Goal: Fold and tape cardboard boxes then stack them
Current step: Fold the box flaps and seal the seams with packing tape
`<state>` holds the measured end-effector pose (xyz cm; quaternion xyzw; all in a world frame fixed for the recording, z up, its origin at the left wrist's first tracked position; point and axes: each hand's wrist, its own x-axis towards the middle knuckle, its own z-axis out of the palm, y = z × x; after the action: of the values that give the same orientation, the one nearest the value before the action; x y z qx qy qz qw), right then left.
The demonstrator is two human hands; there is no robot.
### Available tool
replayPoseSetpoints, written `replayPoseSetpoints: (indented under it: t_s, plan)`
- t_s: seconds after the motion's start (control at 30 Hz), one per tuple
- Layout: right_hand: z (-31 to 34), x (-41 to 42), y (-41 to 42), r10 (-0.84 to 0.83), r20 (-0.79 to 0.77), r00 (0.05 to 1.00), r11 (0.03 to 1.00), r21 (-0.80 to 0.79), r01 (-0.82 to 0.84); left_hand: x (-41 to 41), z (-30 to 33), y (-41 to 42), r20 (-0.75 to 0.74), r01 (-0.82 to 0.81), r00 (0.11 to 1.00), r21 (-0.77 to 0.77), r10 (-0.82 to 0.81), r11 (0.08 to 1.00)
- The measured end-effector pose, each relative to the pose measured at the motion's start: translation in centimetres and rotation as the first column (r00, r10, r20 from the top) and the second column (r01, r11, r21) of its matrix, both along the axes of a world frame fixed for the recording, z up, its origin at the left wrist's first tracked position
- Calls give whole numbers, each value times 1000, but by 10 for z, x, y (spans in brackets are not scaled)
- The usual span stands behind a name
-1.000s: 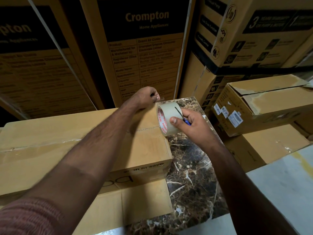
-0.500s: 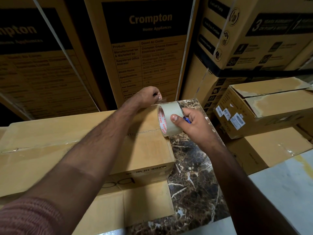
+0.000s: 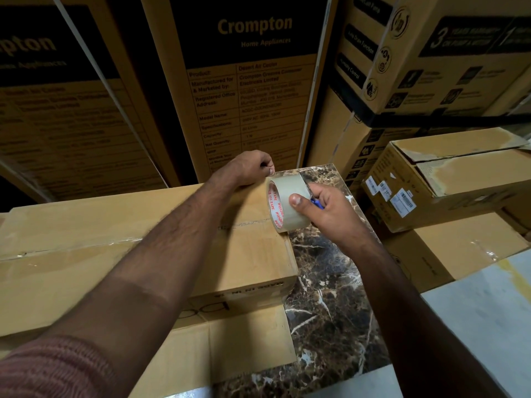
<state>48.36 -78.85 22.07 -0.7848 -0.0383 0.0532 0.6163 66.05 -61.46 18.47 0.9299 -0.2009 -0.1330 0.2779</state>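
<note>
From the head view, the left hand (image 3: pixel 253 168) is curling its fingers at the far right corner of the cardboard box (image 3: pixel 178 239), pinching the free end of the tape between thumb and fingertips. The right hand (image 3: pixel 324 209) is gripping the tape roll (image 3: pixel 287 203), thumb lying across the roll's outer face, and is also holding blue-handled scissors (image 3: pixel 311 193) whose blades are reaching up to the pulled-out strip. The roll is standing on edge just off the box's right edge, above the dark marbled counter (image 3: pixel 330 311).

Compared with a second ago, the roll is sitting slightly farther from the left hand, so a short stretch of tape is now showing between them. The scissor blades, earlier lying across the roll's face, are now pointing up at that strip. The box is lying where it was, its taped top seam running leftward, over a flattened cardboard sheet (image 3: pixel 244 346). Large printed cartons (image 3: pixel 253 81) are standing behind, and smaller brown boxes (image 3: pixel 459 179) are stacked at the right.
</note>
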Motion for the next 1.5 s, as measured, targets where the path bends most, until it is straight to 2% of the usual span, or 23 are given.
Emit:
replayPoseSetpoints:
  t_s: [0.2,0.4,0.47,0.6,0.67,0.73,0.9,1.0,1.1,1.27,1.4,1.5]
  plan:
    - [-3,0,7,29,-11,1000,999,-20,-29,3,-13,15,-211,-125,973,-145,93,982]
    - [-6,-3,6,30,-28,999,999,-40,-31,-10,-14,29,-106,-91,993,-392,53,916]
    - [-7,-6,4,22,-15,1000,999,-45,-23,-17,-12,34,-91,-33,996,-351,1,936]
    - [-11,-10,-2,15,1,1000,999,-45,-15,-31,0,28,78,89,993,-23,-87,996]
    - [-12,-11,-4,19,4,1000,999,-33,-19,-37,14,23,109,97,988,140,-113,985]
    - [-11,-14,-1,35,-8,999,999,-25,-35,-42,20,24,126,57,988,234,-88,971]
    - [-18,-29,1,61,-86,994,997,-37,-64,-65,11,16,148,-157,981,245,123,957]
    - [-14,-35,-9,75,-92,993,996,-36,-78,-76,11,3,236,-273,949,283,209,920]
    - [-12,-47,-14,172,-136,976,985,28,-169,-80,10,1,366,-349,896,227,252,909]
    - [-11,-68,-27,210,-173,962,977,70,-200,-87,6,-1,360,-255,914,157,185,954]
    - [-13,-79,-24,225,-172,959,969,-60,-238,-92,11,1,329,-248,925,147,189,958]
    - [-15,-88,-23,180,-152,972,978,-74,-193,-98,16,5,295,-166,949,177,108,970]
